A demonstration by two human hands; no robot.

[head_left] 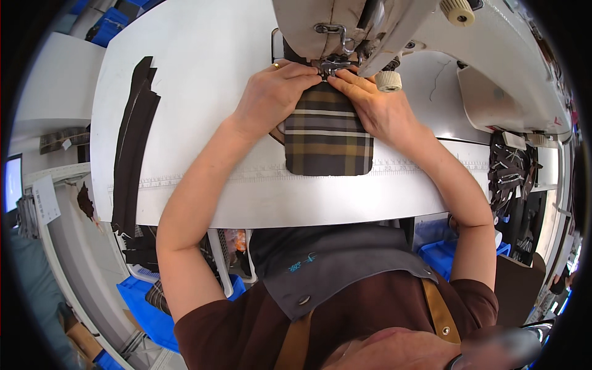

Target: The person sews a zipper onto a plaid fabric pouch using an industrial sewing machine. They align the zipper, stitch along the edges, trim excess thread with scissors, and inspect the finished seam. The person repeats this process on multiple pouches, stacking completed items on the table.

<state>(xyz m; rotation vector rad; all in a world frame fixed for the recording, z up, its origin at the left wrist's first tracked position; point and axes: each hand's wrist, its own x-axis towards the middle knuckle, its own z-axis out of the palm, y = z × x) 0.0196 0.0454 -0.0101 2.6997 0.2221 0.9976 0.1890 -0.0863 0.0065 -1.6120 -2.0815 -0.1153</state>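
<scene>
A plaid fabric piece [328, 139] in brown, black, tan and white, with rounded near corners, lies flat on the sewing machine table. Its far edge runs up to the presser foot [333, 66] of the sewing machine [327, 28]. My left hand [271, 98] is closed at the far left corner of the fabric, fingertips pressed together just beside the foot. From the other side my right hand [382, 111] grips the far right edge, thumb and fingers close to the foot. The fingertips of both hands nearly meet there, and the needle point is hard to make out.
Long dark fabric strips [135, 142] lie at the table's left. A printed ruler scale [246, 172] crosses the white tabletop [209, 80]. Dark cloth pieces [512, 166] hang in a bundle at the right. Blue bins [148, 308] stand below the table.
</scene>
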